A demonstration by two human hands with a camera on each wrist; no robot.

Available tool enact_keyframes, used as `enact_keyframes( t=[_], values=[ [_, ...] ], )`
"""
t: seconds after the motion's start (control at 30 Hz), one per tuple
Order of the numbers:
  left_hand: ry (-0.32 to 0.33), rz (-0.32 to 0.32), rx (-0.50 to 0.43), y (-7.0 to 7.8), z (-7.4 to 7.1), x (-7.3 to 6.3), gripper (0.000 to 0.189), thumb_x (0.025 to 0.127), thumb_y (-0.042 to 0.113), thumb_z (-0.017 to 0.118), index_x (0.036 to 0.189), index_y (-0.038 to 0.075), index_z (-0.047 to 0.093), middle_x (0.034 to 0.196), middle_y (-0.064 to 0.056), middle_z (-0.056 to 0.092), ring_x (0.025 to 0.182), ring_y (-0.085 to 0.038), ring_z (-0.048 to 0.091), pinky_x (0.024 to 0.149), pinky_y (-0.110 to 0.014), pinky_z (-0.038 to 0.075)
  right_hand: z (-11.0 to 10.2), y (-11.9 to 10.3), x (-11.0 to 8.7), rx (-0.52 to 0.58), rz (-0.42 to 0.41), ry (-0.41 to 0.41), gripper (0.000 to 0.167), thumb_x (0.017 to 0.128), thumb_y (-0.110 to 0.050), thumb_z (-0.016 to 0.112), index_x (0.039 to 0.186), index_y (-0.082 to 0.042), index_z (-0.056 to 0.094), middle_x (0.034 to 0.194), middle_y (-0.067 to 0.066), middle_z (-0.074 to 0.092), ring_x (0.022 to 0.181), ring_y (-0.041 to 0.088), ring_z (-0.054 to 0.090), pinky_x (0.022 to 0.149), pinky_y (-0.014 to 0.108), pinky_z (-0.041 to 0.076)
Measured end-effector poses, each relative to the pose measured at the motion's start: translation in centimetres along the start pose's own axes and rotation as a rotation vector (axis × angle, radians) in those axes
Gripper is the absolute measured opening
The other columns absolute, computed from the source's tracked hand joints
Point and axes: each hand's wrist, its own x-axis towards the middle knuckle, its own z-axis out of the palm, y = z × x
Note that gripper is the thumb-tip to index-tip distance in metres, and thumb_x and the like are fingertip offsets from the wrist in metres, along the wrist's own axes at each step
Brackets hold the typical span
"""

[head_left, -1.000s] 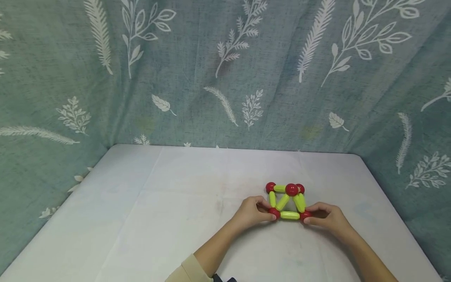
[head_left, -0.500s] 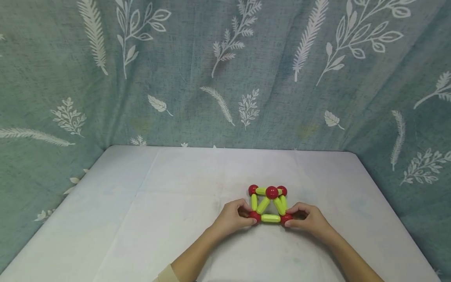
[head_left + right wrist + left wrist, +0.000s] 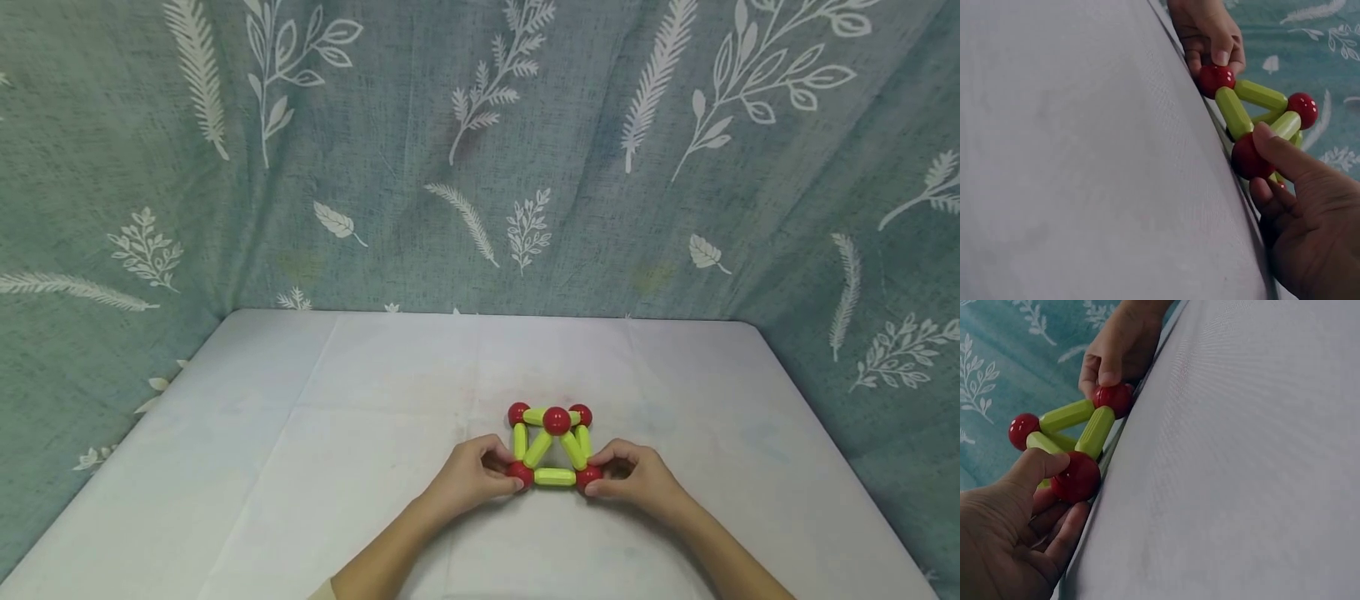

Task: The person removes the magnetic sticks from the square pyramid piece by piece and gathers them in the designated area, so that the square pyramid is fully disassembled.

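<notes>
A frame of yellow-green rods [image 3: 555, 477] joined by red balls stands on the white table. One red ball [image 3: 557, 421] sits raised at its top, with rods slanting down to the front corners. My left hand [image 3: 474, 473] pinches the front left ball [image 3: 1076, 477] between thumb and fingers. At the opposite front corner, my right hand [image 3: 636, 478] pinches the front right ball [image 3: 1252, 157] the same way. Two more balls mark the back corners, the left one [image 3: 518, 413] fully in sight and the right one [image 3: 581, 415] just behind the top ball.
The white-covered table [image 3: 360, 467] reaches back to a blue-green curtain [image 3: 405, 167] printed with white leaves. This curtain also hangs along the left and right sides.
The frame has slid left and a little toward me, with both hands still pinching its front balls. The head view has also shifted slightly.
</notes>
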Motion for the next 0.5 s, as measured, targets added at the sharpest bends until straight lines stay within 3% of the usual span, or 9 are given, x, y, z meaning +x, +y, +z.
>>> enact_keyframes(
  t=[0.23,0.37,0.5],
  values=[
    [-0.117,-0.009,-0.033,-0.3,-1.5,-0.8,0.025,0.071,0.009,0.081,0.086,0.004,0.062,0.082,-0.002,0.065,0.074,-0.011,0.063,0.067,-0.022,0.054,0.9,-0.6,-0.5,-0.014,-0.026,-0.045,0.031,0.069,-0.022,0.084,0.093,-0.008,0.069,0.087,0.001,0.065,0.074,0.009,0.054,0.065,0.020,0.048],
    [-0.205,0.002,-0.055,-0.7,-2.4,-0.9,0.030,0.071,0.008,0.081,0.093,0.003,0.061,0.085,-0.004,0.064,0.078,-0.013,0.063,0.069,-0.022,0.054,1.2,-0.5,-0.6,-0.013,-0.105,-0.064,0.028,0.071,-0.023,0.083,0.091,-0.013,0.068,0.086,-0.002,0.065,0.075,0.010,0.055,0.067,0.021,0.049],
    [-0.208,0.044,-0.051,-1.1,-2.6,-0.7,0.037,0.072,0.008,0.081,0.103,0.003,0.062,0.091,-0.005,0.060,0.082,-0.014,0.058,0.071,-0.021,0.052,1.2,-0.3,-0.4,-0.012,-0.209,-0.049,0.023,0.072,-0.021,0.082,0.090,-0.016,0.068,0.085,-0.002,0.064,0.074,0.011,0.057,0.065,0.022,0.050]
  ],
)
